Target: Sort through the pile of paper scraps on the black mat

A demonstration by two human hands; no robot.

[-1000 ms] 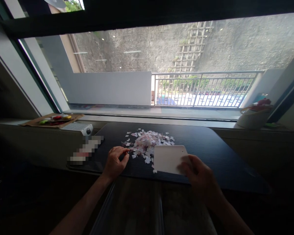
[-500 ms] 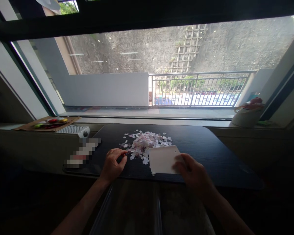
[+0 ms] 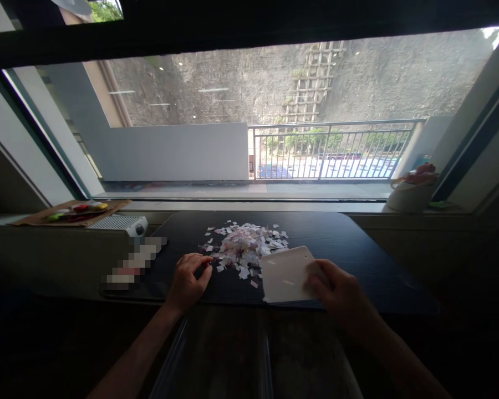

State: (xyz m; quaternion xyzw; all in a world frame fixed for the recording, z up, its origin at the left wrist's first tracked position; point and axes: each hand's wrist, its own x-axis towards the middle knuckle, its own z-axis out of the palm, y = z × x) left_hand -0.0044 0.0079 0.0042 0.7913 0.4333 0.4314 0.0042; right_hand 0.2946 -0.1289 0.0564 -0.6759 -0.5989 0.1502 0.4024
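Observation:
A loose heap of small cut paper pieces (image 3: 247,241), mostly white with some pinkish ones, lies on the dark tabletop (image 3: 336,238). Beside the heap's near left edge rests my left hand (image 3: 190,277), its fingers loosely curled and the thumb apart from the index finger, with nothing visible in them. On the right, my right hand (image 3: 336,285) grips the right edge of a flat white plastic scraper (image 3: 285,277) with a small hole near its corner. A couple of paper bits lie on its face. The scraper is tilted beside the heap's near right side.
At the table's left edge is a blurred-out flat item (image 3: 135,266). A white heater-like unit (image 3: 122,224) stands behind it, near brown paper (image 3: 72,213) with coloured items. On the right sill sits a white pot (image 3: 411,194). A large window fills the background.
My right hand has drawn the scraper slightly right and towards me, away from the heap. Paper bits now show on its face. My left hand has hardly moved.

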